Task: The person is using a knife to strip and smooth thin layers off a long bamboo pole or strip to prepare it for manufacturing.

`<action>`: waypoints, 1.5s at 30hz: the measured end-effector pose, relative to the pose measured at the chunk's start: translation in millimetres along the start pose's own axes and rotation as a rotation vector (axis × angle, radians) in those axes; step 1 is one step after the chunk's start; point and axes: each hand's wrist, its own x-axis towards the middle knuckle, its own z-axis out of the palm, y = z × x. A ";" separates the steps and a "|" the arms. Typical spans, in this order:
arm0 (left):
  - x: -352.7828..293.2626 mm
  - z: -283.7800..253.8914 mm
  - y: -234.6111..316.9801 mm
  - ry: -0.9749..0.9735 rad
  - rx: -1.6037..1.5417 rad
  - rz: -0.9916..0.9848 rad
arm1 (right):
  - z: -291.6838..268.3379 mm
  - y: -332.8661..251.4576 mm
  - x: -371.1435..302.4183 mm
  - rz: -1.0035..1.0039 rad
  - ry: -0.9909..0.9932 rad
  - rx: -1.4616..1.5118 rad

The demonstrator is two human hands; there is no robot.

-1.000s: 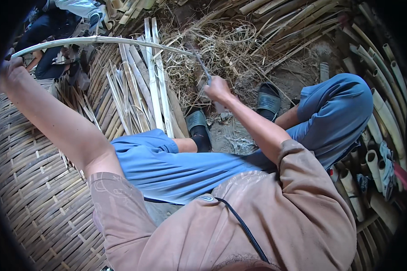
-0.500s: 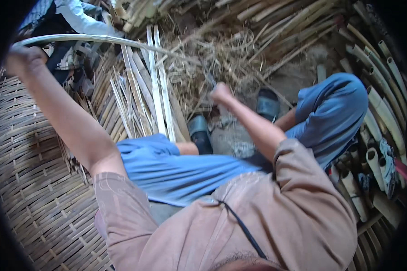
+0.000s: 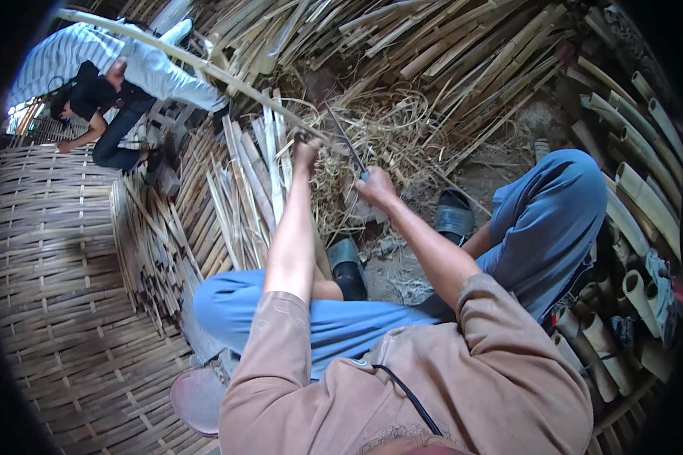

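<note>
A long pale bamboo strip (image 3: 197, 62) slants from the upper left down to the middle. My left hand (image 3: 306, 154) is closed round the strip near its lower end. My right hand (image 3: 376, 188) grips the blue handle of a knife (image 3: 346, 142), whose narrow dark blade points up and to the left. The blade is close to the end of the strip; whether they touch I cannot tell. Beneath both hands lies a heap of thin curled bamboo shavings (image 3: 395, 136). My sandalled feet are just below the hands.
Split bamboo strips (image 3: 478, 45) are piled at the back, and more (image 3: 235, 171) lie left of my hands. Cut bamboo tubes (image 3: 645, 205) line the right side. A woven bamboo mat (image 3: 61, 288) covers the left. Other people (image 3: 102, 98) are at the upper left.
My left hand has come from the far left to the middle, close to the knife. The strip now slants up to the left, its far end raised. More of the people shows.
</note>
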 end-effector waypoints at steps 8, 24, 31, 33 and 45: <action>-12.0 27.7 43.6 0.290 0.300 0.273 | 4.9 10.8 5.4 0.128 0.057 0.187; 1.9 -148.1 187.0 -0.178 -0.224 -0.510 | -28.8 -110.2 -41.7 -0.489 0.106 0.122; -38.4 -178.1 258.1 -0.194 -0.307 -0.522 | -19.7 -152.5 -84.2 -0.581 0.007 0.084; -66.6 -137.8 273.9 -0.157 -0.282 -0.516 | -25.3 -137.9 -81.3 -0.597 0.079 0.040; -131.2 -184.7 318.9 -0.346 -0.936 -0.646 | -59.8 -79.6 -8.4 -0.238 0.088 -0.126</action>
